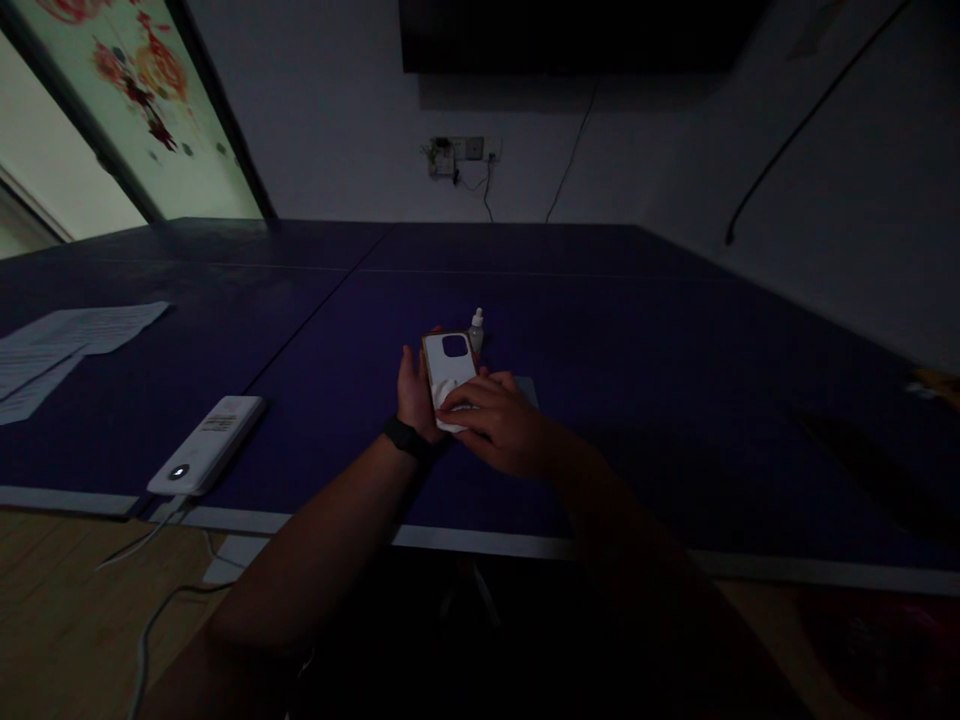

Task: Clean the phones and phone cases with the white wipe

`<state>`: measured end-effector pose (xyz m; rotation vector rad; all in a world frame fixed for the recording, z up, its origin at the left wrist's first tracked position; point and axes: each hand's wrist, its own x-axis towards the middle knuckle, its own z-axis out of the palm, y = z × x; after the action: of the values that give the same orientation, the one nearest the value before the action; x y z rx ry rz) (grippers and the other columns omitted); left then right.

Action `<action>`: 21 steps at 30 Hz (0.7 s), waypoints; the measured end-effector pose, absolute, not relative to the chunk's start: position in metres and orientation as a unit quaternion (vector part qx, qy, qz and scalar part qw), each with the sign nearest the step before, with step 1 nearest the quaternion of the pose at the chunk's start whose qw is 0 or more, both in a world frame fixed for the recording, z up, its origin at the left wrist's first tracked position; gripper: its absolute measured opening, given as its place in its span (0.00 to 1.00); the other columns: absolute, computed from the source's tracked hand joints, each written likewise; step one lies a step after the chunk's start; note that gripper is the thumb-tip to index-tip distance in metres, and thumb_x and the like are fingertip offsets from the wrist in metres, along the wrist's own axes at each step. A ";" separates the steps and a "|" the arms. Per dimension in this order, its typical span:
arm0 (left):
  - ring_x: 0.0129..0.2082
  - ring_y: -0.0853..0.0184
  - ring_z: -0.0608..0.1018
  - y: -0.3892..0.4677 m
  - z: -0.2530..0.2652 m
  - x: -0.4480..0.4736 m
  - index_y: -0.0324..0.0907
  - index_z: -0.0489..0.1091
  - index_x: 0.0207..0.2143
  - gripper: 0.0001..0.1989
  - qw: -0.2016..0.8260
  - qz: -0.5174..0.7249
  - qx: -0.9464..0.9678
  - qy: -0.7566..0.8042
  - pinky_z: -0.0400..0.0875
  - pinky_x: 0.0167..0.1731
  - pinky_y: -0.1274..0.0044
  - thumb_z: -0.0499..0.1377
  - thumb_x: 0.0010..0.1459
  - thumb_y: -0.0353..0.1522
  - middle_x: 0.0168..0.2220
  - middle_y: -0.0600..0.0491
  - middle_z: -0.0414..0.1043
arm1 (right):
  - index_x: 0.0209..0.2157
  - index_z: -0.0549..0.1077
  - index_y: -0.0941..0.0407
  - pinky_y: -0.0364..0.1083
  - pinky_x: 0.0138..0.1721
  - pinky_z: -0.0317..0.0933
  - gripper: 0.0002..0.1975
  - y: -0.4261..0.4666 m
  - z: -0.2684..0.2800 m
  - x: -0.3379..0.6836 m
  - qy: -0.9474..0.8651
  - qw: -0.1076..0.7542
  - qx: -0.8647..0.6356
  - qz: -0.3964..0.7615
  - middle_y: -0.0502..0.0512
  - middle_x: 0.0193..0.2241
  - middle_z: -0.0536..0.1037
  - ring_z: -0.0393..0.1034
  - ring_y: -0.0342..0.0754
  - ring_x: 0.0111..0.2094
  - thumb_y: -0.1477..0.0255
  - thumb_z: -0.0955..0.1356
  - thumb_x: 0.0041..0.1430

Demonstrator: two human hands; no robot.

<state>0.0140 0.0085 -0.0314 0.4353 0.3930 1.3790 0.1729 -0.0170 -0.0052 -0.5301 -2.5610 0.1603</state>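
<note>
A white phone case (448,370) with a brownish rim and a dark camera cutout lies in my left hand (415,398), which grips it from beneath and along its left side. My right hand (504,425) presses a crumpled white tissue or cloth (444,393) against the lower part of the case, fingers bent over it. Just behind the case a small clear dropper bottle (477,335) with a white top stands upright on the table. A pale flat item (529,389) shows partly behind my right hand; its kind is unclear.
The dark blue table (337,345) has a pale front edge. On the left are a white power bank (210,445) with a cable plugged in and several printed papers (82,335). A dark flat object (862,460) lies at the right. A black screen (577,35) hangs on the wall.
</note>
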 end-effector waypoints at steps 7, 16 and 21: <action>0.44 0.55 0.81 0.010 -0.031 0.017 0.51 0.65 0.62 0.29 0.718 0.644 0.193 0.183 0.71 0.49 0.61 0.42 0.69 0.53 0.46 0.47 0.79 | 0.40 0.79 0.54 0.53 0.46 0.47 0.09 -0.011 -0.002 0.178 -0.936 0.261 -0.232 0.055 0.54 0.40 0.80 0.70 0.51 0.44 0.73 0.66 0.66; 0.46 0.53 0.81 0.011 -0.032 0.018 0.49 0.66 0.61 0.28 0.707 0.650 0.192 0.201 0.70 0.51 0.61 0.45 0.69 0.52 0.45 0.47 0.80 | 0.38 0.77 0.54 0.53 0.47 0.47 0.07 -0.010 -0.005 0.175 -0.934 0.249 -0.252 0.042 0.53 0.37 0.80 0.70 0.52 0.43 0.70 0.66 0.67; 0.43 0.56 0.82 0.010 -0.031 0.022 0.45 0.69 0.58 0.27 0.722 0.631 0.188 0.214 0.71 0.50 0.64 0.45 0.69 0.51 0.43 0.48 0.80 | 0.37 0.77 0.55 0.52 0.45 0.53 0.09 -0.003 -0.009 0.174 -0.897 0.331 -0.295 0.005 0.55 0.36 0.80 0.71 0.52 0.40 0.67 0.66 0.68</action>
<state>0.0215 0.0096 -0.0312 0.4146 0.4734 1.3929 0.1737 -0.0033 -0.0087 -0.7700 -2.3441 0.0126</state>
